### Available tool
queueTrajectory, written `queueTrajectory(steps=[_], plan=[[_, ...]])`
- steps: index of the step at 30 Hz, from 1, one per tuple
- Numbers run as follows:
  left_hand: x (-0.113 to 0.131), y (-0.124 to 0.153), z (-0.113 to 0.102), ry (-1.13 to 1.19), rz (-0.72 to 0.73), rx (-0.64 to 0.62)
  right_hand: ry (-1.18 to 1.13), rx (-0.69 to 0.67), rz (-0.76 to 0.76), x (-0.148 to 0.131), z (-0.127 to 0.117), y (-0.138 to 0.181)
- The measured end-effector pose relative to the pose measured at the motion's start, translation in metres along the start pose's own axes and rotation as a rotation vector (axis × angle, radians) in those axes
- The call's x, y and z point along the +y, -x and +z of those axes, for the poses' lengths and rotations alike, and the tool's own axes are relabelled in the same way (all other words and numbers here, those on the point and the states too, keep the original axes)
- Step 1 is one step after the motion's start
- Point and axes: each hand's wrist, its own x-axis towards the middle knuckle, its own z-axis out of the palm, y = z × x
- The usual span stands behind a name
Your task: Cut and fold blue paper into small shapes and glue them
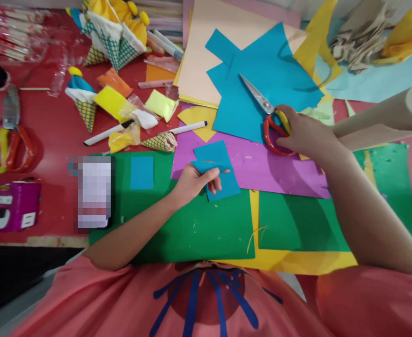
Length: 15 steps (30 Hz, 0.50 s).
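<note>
My left hand (pixel 201 180) pinches a small piece of blue paper (pixel 206 165) between thumb and fingers. Under and around that hand lies more cut blue paper (pixel 229 185), on green and purple sheets. A separate blue paper square (pixel 142 172) rests flat to its left. The fingers of my right hand (pixel 295 128) are closed about the red and yellow handles of a pair of scissors (pixel 266 104). Their blades point up and left, over a large blue sheet (pixel 258 70). Part of the handles is hidden by that hand.
A second pair of scissors (pixel 11 126), a phone-like blurred object (pixel 95 192) and a purple box (pixel 14 206) lie left. Small paper cones (pixel 85 110), clay packets (pixel 111 102) and markers (pixel 192 126) crowd the upper middle. A paper roll (pixel 378 112) lies right.
</note>
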Motion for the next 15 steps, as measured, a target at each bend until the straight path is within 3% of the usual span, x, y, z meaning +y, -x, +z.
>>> queueTrajectory(steps=[4,10,13,15], plan=[[0.001,0.001,0.001,-0.045,0.032,0.026,0.027,0.017,-0.003,-0.003,-0.002,-0.006],[0.003,0.003,0.004,-0.04,0.043,0.094,-0.029,0.2,-0.016,-0.002,-0.012,0.008],[0.003,0.002,0.004,-0.018,0.067,0.093,-0.323,0.227,-0.101,-0.001,-0.023,0.034],[0.003,0.002,0.004,-0.009,0.087,0.094,-0.646,0.081,-0.172,-0.003,-0.026,0.056]])
